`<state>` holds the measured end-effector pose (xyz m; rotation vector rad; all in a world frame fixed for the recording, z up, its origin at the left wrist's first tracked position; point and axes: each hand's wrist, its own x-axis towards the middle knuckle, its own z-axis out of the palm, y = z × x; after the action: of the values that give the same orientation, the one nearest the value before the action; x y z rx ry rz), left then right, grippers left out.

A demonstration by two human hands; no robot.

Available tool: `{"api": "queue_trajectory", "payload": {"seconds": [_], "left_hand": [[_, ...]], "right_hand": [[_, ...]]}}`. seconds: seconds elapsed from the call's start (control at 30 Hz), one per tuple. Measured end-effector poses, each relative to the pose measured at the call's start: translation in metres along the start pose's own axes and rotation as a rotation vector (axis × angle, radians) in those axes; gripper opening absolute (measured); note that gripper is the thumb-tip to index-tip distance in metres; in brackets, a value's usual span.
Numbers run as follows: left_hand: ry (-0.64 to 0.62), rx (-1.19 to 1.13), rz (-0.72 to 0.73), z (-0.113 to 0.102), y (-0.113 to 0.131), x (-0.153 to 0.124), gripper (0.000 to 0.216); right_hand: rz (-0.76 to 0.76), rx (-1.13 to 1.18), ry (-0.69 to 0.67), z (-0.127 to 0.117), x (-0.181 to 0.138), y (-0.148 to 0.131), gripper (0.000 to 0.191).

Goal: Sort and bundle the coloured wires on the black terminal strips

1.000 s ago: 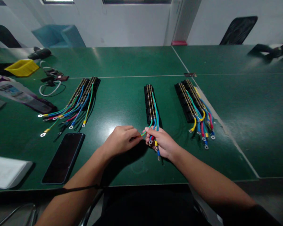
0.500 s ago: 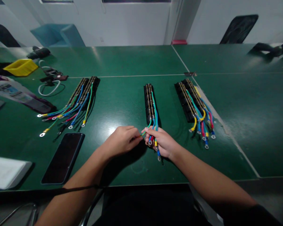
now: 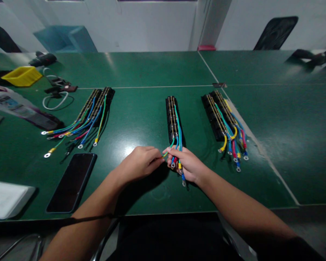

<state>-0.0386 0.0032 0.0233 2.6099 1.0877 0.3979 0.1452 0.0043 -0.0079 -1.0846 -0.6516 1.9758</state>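
Note:
A black terminal block [image 3: 171, 117] with brass-coloured strips lies in the middle of the green table, its wires running toward me. My left hand [image 3: 145, 161] pinches the end of a yellow-green wire [image 3: 165, 154]; the wire's tip is hidden by the fingers. The thumb and fingers of my right hand [image 3: 187, 165] are closed around the wire bundle just below the block. Blue, red and yellow sleeved ring terminals [image 3: 183, 179] hang out beneath that hand. Its fingers are partly covered by the wires.
Wired terminal blocks lie at left [image 3: 97, 105] and right [image 3: 216, 116]. Near my left forearm are a phone [image 3: 71, 183] and a white box [image 3: 9, 199]. Further left lie a bottle [image 3: 23, 108], a white cable [image 3: 55, 105], a yellow bin [image 3: 22, 77] and a power drill [image 3: 42, 59].
Both hands keep their grip in nearly the same place. The view has shifted very slightly, and the things at left sit a little further left.

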Motion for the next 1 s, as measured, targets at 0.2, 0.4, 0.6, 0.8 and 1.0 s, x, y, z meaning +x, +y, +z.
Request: {"api": "queue_trajectory", "payload": {"seconds": [0.2, 0.4, 0.6, 0.8, 1.0], "left_hand": [[-0.020, 0.018, -0.007, -0.0019, 0.0019, 0.0001, 0.023], [0.019, -0.021, -0.015, 0.0032, -0.0033, -0.0022, 0.017], [-0.015, 0.046, 0.005, 0.0005, 0.0017, 0.0006, 0.021], [-0.026, 0.051, 0.000, -0.0007, 0.0023, 0.0007, 0.022], [0.004, -0.006, -0.004, 0.0041, -0.0032, -0.0016, 0.018]], "right_hand": [[-0.013, -0.003, -0.017, -0.0003, -0.0002, 0.0005, 0.011], [0.006, 0.013, -0.008, 0.0005, -0.0019, -0.0006, 0.010], [0.007, 0.019, -0.014, -0.0015, 0.0000, 0.0004, 0.010], [-0.002, 0.009, -0.021, -0.0005, -0.0005, -0.0003, 0.011], [0.009, 0.013, -0.003, 0.0001, -0.0012, -0.0011, 0.010]]}}
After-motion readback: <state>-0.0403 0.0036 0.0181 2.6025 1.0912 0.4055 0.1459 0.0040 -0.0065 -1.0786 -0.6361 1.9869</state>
